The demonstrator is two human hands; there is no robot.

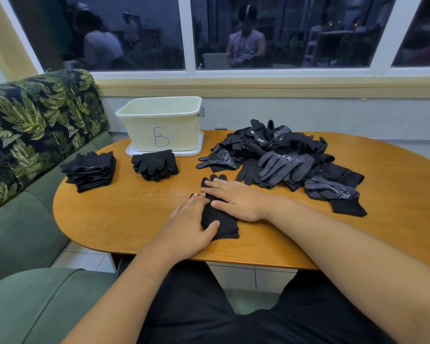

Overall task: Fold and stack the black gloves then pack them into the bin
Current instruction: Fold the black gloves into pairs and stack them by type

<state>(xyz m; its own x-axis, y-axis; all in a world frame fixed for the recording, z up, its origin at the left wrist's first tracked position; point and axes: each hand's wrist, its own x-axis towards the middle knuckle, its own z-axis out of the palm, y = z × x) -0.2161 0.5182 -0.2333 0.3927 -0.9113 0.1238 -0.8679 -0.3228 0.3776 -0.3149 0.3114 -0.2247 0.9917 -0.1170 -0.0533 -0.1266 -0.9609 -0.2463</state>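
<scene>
bin [159, 131] far left on bench [124, 214], contents unseen | left grip [190, 228], right grip [236, 198]: flat, fingers straight, pressing black glove [222, 225] | left stack [90, 171], right stack [155, 165] near side of bin

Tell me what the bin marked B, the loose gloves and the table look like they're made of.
Bin: probably matte cream plastic, judging by its moulded rim and smooth walls. Loose gloves: soft black knit fabric; some carry white grip dots, possibly rubbery. Table: wood or wood-look veneer, with visible grain and a low sheen.
</scene>
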